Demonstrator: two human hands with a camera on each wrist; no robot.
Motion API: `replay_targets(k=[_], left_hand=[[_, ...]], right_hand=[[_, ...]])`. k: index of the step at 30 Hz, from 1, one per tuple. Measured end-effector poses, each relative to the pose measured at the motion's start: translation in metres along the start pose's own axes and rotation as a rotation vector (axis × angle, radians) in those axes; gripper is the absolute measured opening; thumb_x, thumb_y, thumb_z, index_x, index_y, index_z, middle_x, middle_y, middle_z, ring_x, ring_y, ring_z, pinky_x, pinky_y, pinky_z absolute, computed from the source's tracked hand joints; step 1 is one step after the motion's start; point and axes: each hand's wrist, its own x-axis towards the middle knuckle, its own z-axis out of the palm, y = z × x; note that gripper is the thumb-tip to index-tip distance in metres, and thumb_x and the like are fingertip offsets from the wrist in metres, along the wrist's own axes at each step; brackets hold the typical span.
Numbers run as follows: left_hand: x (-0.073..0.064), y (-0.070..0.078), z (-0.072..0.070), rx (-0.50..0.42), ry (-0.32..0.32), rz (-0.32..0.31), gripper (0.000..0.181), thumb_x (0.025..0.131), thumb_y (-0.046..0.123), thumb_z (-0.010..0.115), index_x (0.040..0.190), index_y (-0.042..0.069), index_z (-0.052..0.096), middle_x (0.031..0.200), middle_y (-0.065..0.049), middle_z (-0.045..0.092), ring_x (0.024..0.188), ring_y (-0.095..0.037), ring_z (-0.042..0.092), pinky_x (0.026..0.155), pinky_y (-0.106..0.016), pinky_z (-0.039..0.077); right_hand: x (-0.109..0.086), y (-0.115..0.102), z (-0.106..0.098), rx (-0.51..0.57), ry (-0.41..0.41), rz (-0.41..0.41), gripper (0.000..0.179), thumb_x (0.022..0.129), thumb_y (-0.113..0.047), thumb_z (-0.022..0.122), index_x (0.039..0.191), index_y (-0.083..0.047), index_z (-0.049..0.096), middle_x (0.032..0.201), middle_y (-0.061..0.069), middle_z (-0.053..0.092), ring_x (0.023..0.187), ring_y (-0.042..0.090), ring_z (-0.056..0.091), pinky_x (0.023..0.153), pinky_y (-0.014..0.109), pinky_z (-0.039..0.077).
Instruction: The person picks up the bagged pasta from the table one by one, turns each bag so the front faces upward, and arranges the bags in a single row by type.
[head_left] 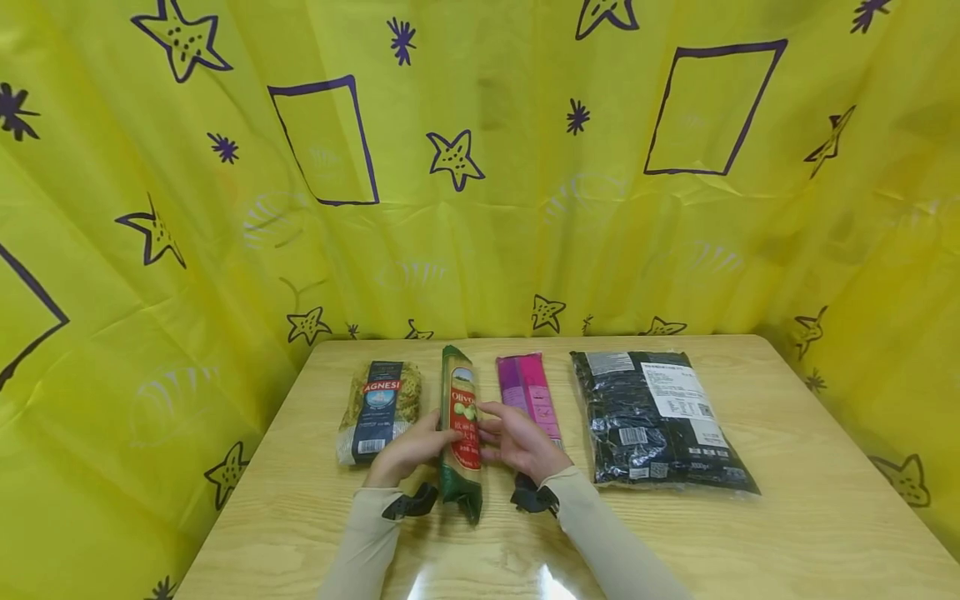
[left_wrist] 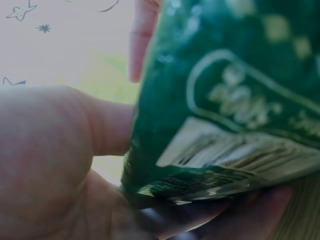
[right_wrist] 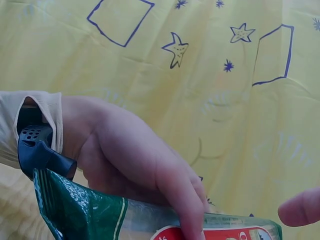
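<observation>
A long, narrow pasta packet (head_left: 461, 417) with green ends and a red label is held between both hands, tilted up off the table. My left hand (head_left: 412, 450) grips its left side, thumb across the front. In the left wrist view, the left fingers (left_wrist: 265, 210) pass under the packet's green, barcoded face (left_wrist: 175, 100). My right hand (head_left: 525, 442) holds the right side with bent fingers. In the right wrist view, a digit of the right hand (right_wrist: 145, 150) presses on the red label (right_wrist: 220, 234); a fingertip (right_wrist: 300, 207) shows at the right edge.
On the wooden table (head_left: 787, 500), an AGNESI pasta bag (head_left: 381, 408) lies left of the hands. Behind the right hand lies a pink and purple packet (head_left: 528, 383). A large black bag (head_left: 652, 417) with white labels is farther right. A yellow patterned curtain (head_left: 510, 233) hangs behind.
</observation>
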Motion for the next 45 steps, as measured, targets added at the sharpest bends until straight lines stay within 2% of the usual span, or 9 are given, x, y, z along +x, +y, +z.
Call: replay_targets(k=[4, 7, 11, 14, 21, 29, 34, 39, 45], left_hand=[[-0.002, -0.001, -0.0009, -0.018, -0.012, 0.018, 0.056, 0.102, 0.013, 0.054, 0.146, -0.015, 0.036, 0.118, -0.03, 0.067, 0.093, -0.023, 0.072, 0.083, -0.038, 0.062], [-0.0032, -0.0024, -0.0017, -0.029, -0.028, 0.029, 0.057, 0.102, 0.013, 0.053, 0.147, -0.016, 0.034, 0.119, -0.031, 0.067, 0.096, -0.024, 0.073, 0.085, -0.04, 0.062], [-0.0029, -0.0033, -0.0026, -0.059, -0.015, -0.003, 0.056, 0.103, 0.014, 0.052, 0.15, -0.012, 0.034, 0.128, -0.032, 0.063, 0.104, -0.029, 0.071, 0.09, -0.044, 0.062], [-0.0017, -0.0033, -0.0031, -0.075, 0.008, -0.024, 0.056, 0.103, 0.014, 0.051, 0.151, -0.01, 0.034, 0.132, -0.033, 0.061, 0.107, -0.031, 0.07, 0.091, -0.047, 0.061], [-0.002, -0.0005, -0.0043, -0.092, 0.018, -0.036, 0.054, 0.104, 0.014, 0.05, 0.151, -0.01, 0.035, 0.133, -0.031, 0.061, 0.106, -0.028, 0.069, 0.09, -0.046, 0.061], [0.0028, -0.0047, -0.0071, -0.115, -0.009, -0.032, 0.051, 0.105, 0.014, 0.049, 0.148, -0.011, 0.037, 0.132, -0.028, 0.062, 0.101, -0.018, 0.067, 0.089, -0.037, 0.06], [0.0033, -0.0039, -0.0073, -0.129, -0.021, -0.029, 0.05, 0.105, 0.015, 0.049, 0.147, -0.01, 0.038, 0.131, -0.026, 0.063, 0.1, -0.016, 0.066, 0.087, -0.033, 0.059], [0.0032, -0.0035, -0.0068, -0.118, -0.035, -0.037, 0.051, 0.106, 0.017, 0.049, 0.148, -0.01, 0.038, 0.133, -0.026, 0.063, 0.103, -0.016, 0.067, 0.087, -0.035, 0.059], [0.0027, -0.0028, -0.0064, -0.095, -0.024, -0.052, 0.057, 0.106, 0.021, 0.051, 0.152, -0.008, 0.035, 0.135, -0.027, 0.062, 0.111, -0.025, 0.066, 0.086, -0.038, 0.061]], right_hand=[[0.0012, 0.0024, -0.0006, 0.015, 0.021, 0.001, 0.056, 0.108, -0.027, 0.047, 0.155, -0.001, 0.034, 0.149, 0.028, 0.05, 0.115, 0.022, 0.059, 0.094, 0.032, 0.053], [0.002, 0.0042, -0.0012, 0.031, 0.039, 0.002, 0.052, 0.108, -0.025, 0.048, 0.151, 0.001, 0.039, 0.136, 0.021, 0.058, 0.105, 0.017, 0.06, 0.087, 0.025, 0.049], [0.0027, 0.0052, -0.002, 0.046, 0.033, -0.007, 0.045, 0.108, -0.025, 0.048, 0.143, 0.003, 0.046, 0.116, 0.007, 0.062, 0.099, 0.015, 0.06, 0.086, 0.025, 0.049], [0.0028, 0.0043, -0.0019, 0.042, 0.015, -0.003, 0.045, 0.108, -0.027, 0.047, 0.141, 0.004, 0.048, 0.11, 0.004, 0.061, 0.097, 0.016, 0.061, 0.085, 0.029, 0.052], [0.0048, 0.0024, -0.0018, 0.046, -0.035, 0.002, 0.057, 0.109, -0.031, 0.043, 0.151, 0.006, 0.036, 0.126, 0.012, 0.05, 0.101, 0.025, 0.06, 0.087, 0.036, 0.055], [0.0041, 0.0, -0.0001, 0.045, 0.003, 0.005, 0.051, 0.107, -0.031, 0.046, 0.147, -0.001, 0.041, 0.118, 0.01, 0.057, 0.102, 0.022, 0.058, 0.088, 0.035, 0.051], [0.0033, -0.0016, -0.0011, 0.039, -0.006, -0.001, 0.053, 0.108, -0.031, 0.043, 0.153, -0.005, 0.033, 0.131, 0.019, 0.055, 0.108, 0.024, 0.056, 0.095, 0.037, 0.049], [0.0022, -0.0029, -0.0032, 0.098, 0.01, -0.021, 0.064, 0.107, -0.031, 0.044, 0.159, -0.002, 0.02, 0.153, 0.032, 0.038, 0.125, 0.033, 0.048, 0.11, 0.048, 0.043], [0.0024, -0.0043, -0.0053, 0.169, 0.024, -0.039, 0.076, 0.105, -0.034, 0.047, 0.163, -0.001, 0.011, 0.164, 0.032, 0.022, 0.147, 0.045, 0.027, 0.124, 0.061, 0.027]])
